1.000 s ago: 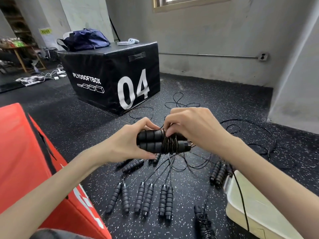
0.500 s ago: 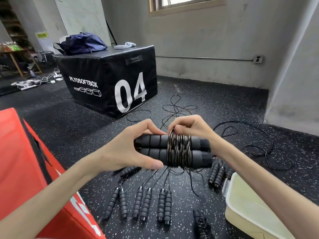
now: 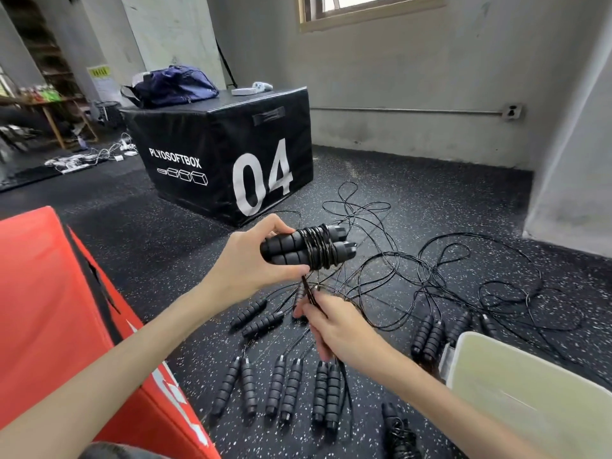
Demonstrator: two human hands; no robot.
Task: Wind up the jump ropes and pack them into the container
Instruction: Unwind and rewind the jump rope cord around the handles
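Observation:
My left hand (image 3: 251,260) grips a pair of black foam jump-rope handles (image 3: 288,251) held side by side above the floor, with thin black cord wound around their middle (image 3: 319,248). Below them my right hand (image 3: 334,329) pinches the loose end of that cord, pulled down taut. Several more handle pairs (image 3: 288,385) lie in a row on the speckled floor, their cords tangled (image 3: 430,276) behind. A pale plastic container (image 3: 530,392) sits at the lower right. One wound rope (image 3: 399,435) lies near the bottom edge.
A red foam box (image 3: 66,326) stands close on my left. A black plyo box marked 04 (image 3: 231,160) stands ahead with a blue bag (image 3: 172,84) on top. Grey walls close off the back and right. Cables lie on the floor at far left.
My right hand has come off the top of the handles and dropped below them, drawing the cord end down. The left hand lifted the bundle slightly and tilted it.

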